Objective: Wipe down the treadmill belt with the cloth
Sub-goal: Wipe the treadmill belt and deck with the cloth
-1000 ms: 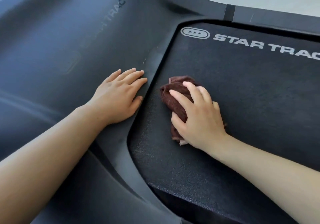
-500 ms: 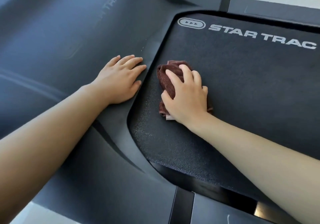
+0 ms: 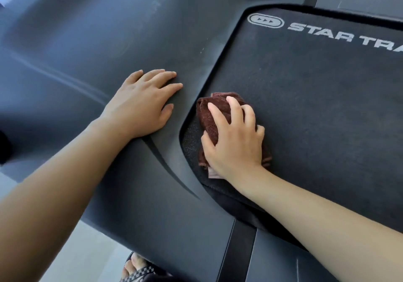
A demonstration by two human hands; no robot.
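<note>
Your right hand (image 3: 234, 142) presses bunched maroon cloth (image 3: 212, 116) onto treadmill belt (image 3: 316, 107), fingers (image 3: 220, 116) spread, curled over it. Your left hand (image 3: 141, 103) flat on motor cover (image 3: 87, 42), fingers together.

Soft daylight, pale sheen on plastic, edges warped, perhaps slightly blurred

Cloth (image 3: 214, 116): dark maroon. Treadmill belt (image 3: 316, 107): black, white lettering (image 3: 340, 34). Motor cover (image 3: 87, 42): dark grey. Sandal (image 3: 139, 274): black-and-white checked strap.
</note>
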